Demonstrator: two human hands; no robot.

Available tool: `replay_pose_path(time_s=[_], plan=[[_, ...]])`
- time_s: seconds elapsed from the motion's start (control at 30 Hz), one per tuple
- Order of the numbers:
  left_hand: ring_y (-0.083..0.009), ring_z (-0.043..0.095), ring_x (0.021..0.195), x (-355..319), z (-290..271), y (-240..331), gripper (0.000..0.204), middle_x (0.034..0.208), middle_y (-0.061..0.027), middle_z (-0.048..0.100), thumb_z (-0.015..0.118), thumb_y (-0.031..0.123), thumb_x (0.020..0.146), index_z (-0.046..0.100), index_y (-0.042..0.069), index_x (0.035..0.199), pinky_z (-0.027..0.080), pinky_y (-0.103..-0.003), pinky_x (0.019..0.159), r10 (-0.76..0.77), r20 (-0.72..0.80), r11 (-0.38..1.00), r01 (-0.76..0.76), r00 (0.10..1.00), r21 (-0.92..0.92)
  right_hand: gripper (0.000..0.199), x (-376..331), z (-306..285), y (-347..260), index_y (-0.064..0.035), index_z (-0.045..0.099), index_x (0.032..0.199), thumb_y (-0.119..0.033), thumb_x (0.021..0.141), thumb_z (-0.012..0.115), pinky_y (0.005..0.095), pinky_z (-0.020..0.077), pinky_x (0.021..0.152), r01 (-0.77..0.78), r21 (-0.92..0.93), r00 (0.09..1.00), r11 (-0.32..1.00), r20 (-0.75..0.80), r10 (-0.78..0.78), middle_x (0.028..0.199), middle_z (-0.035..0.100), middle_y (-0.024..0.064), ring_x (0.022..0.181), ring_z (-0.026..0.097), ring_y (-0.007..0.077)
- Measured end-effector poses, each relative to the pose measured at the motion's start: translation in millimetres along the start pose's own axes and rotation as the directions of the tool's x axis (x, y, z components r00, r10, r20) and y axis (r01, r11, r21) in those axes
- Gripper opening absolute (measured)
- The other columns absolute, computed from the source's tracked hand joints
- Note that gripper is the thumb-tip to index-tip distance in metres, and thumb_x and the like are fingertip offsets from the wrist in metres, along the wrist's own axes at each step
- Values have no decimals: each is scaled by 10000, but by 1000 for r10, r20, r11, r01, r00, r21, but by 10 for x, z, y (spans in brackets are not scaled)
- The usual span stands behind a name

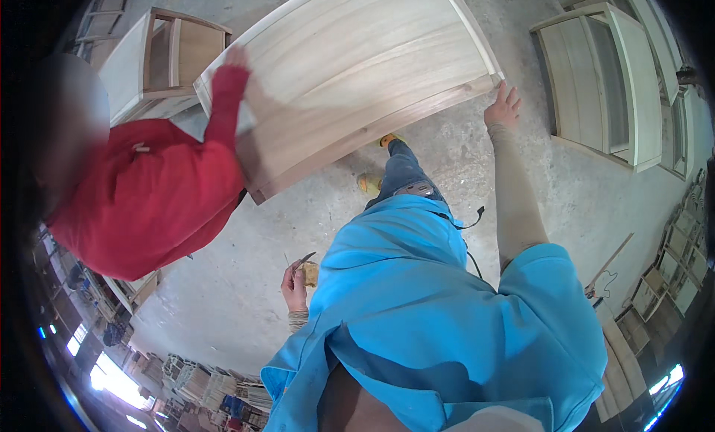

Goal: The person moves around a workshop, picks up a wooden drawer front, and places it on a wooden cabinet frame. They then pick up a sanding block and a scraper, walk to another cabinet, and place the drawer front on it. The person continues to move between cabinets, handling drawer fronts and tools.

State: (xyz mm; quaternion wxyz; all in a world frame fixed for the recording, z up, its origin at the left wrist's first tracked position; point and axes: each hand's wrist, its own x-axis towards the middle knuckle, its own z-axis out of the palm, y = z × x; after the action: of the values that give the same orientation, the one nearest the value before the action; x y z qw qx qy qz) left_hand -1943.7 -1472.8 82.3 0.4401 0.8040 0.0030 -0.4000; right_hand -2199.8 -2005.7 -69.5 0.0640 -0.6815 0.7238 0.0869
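In front of me stands a large pale wooden cabinet (357, 48), its broad panel facing up. My right hand (504, 112) is at the cabinet's near right corner, fingers spread; whether it presses on the wood I cannot tell. Down at my left side, away from the cabinet, my left hand (295, 284) is closed on a thin dark curved piece (306, 258) like a blade. A yellowish-brown block (310, 274) shows beside those fingers, and I cannot make out whether the hand holds it too.
A co-worker in a red top (153, 194) leans at the cabinet's left end, one blurred hand (237, 57) over its edge. Another wooden cabinet (182, 56) stands beyond. More unfinished cabinets (596, 82) line the right. Stacked wooden parts (201, 387) lie behind on the concrete floor (223, 313).
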Motion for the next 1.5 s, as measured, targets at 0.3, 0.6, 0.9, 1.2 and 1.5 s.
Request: replay_pose_path(time_s=[0.3,0.6,0.9,1.2,1.5], plan=[[-125,523,852,39,36,-54,288,966,-81,566,488,129,828,508,-34,1064,425,-242,745,-12,19,999,13,1000,-44,725,-230,-53,-54,-300,100,1345,-92,745,450,489,279,935,40,-88,999,995,34,-37,1407,109,73,1269,163,324],[-121,526,862,108,-22,-103,274,956,-74,573,497,105,817,518,-30,1054,416,-234,767,36,5,996,-35,999,-79,700,-240,-60,-27,-182,120,1353,-74,737,434,450,297,938,187,-157,968,970,-136,-209,1418,52,50,1289,126,282],[-100,524,839,19,-31,-155,267,924,-51,577,508,128,812,533,-9,1039,423,-228,744,12,-96,999,-16,995,-44,705,-115,210,-165,-85,98,1347,-89,729,437,465,255,973,192,-169,965,967,-147,-217,1416,50,77,1295,106,269],[-105,533,823,-110,159,-159,275,909,-50,584,513,153,812,539,-2,1038,433,-234,731,-72,-169,986,45,983,-159,735,-161,292,-244,-80,87,1346,-84,710,456,455,337,894,183,-270,968,945,-120,-222,1408,90,93,1291,118,266],[-104,532,814,-145,244,-349,277,904,-52,585,524,166,809,548,-2,1028,434,-229,711,-111,-208,970,60,972,-235,652,-198,137,-592,-90,141,1338,-122,758,437,506,240,955,258,-157,953,953,-123,-278,1411,84,70,1291,108,274]])
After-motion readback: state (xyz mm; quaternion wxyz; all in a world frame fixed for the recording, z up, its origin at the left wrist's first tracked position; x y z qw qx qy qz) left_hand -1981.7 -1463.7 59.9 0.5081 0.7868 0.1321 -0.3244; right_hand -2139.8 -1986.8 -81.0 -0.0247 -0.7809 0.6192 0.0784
